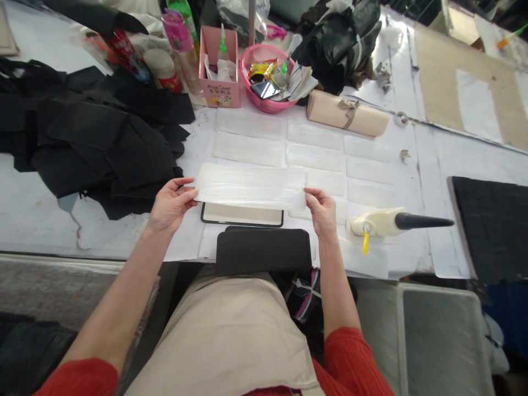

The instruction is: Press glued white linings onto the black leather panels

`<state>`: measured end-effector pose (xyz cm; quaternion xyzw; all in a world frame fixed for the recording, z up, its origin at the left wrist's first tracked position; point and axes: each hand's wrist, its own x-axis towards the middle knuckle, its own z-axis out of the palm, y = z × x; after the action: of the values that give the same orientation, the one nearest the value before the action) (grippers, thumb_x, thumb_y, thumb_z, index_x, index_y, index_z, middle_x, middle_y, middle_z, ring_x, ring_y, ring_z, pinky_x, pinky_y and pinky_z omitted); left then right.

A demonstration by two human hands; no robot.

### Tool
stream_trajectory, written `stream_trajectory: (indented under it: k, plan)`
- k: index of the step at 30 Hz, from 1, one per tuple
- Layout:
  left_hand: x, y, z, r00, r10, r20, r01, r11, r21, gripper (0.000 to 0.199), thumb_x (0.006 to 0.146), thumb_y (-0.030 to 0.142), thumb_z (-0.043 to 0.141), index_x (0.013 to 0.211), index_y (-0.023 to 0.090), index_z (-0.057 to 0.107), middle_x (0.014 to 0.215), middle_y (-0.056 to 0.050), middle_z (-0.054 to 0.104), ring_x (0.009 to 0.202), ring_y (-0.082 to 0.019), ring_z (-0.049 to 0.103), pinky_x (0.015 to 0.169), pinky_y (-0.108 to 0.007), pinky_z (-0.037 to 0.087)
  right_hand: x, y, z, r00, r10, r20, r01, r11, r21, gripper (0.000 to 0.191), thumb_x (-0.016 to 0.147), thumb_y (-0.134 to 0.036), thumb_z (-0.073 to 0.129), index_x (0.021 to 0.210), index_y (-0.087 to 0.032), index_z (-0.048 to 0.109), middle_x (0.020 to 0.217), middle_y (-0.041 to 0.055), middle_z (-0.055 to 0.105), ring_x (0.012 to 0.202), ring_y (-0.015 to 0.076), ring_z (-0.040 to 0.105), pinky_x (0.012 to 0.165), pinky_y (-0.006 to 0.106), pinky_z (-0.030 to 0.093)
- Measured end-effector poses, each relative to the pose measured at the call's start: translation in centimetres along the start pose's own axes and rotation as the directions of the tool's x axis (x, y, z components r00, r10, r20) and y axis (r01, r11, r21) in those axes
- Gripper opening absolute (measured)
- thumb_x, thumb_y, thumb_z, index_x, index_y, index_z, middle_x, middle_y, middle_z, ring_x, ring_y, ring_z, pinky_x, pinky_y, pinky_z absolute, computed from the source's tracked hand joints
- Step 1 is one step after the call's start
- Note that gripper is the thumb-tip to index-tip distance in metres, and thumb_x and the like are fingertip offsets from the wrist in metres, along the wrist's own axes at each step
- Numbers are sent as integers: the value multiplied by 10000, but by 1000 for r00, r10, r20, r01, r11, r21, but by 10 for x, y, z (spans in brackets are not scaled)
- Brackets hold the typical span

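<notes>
A translucent white rectangular sheet [251, 186] is stretched level between my two hands, above the table. My left hand [172, 203] pinches its left end, and my right hand [320, 208] pinches the right end. Partly covered by the sheet, a white panel with a black rim [243, 214] lies on the table. Nearer to me, black rounded panels [264, 250] are stacked at the table edge. To the right of my right hand lies a cream bottle [377, 223] with a yellow nozzle and a black handle-like end.
Similar translucent sheets [249, 147] lie in rows on the white table. Black fabric pieces [94, 132] are heaped at left. Behind stand a pink box [223, 91], a pink basin [268, 104] and a beige roll [346, 113]. A grey bin [443, 335] is below right.
</notes>
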<state>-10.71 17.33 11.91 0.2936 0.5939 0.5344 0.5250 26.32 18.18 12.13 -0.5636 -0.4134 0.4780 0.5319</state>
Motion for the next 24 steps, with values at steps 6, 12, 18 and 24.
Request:
stream_trajectory:
  k: [6,12,18,24]
  plan:
    - [-49,-2,-4,998,-43,42,43,999,0,418,571,268,859,953,192,709,804,-7,686,678,-121,644,574,-220,547,-34,-11,-32,996,-85,10,85,989,-117,305,860,-401,643,1060,-188,729,818,4,693,706,123,596,636,246,496]
    - [-80,-12,-6,995,-95,21,95,995,6,353,552,303,863,870,212,738,813,-38,718,648,-151,660,525,-251,580,-55,-30,-48,967,-252,29,254,959,-128,249,851,-347,692,1063,-221,733,993,32,751,896,168,695,826,321,578]
    - [-106,-23,-5,995,-95,41,96,995,-27,386,514,317,901,858,225,751,816,-42,739,704,-184,698,617,-286,611,-68,-49,-53,900,-432,-47,418,890,-180,84,840,-258,703,903,-234,753,918,14,754,902,177,703,858,338,583]
    - [-119,-32,8,1000,15,13,-16,994,108,465,471,369,944,837,183,727,849,-72,752,799,-228,720,742,-342,614,-79,-65,-56,834,-552,23,542,810,-223,54,847,-256,708,857,-271,759,936,21,692,929,185,672,858,369,568]
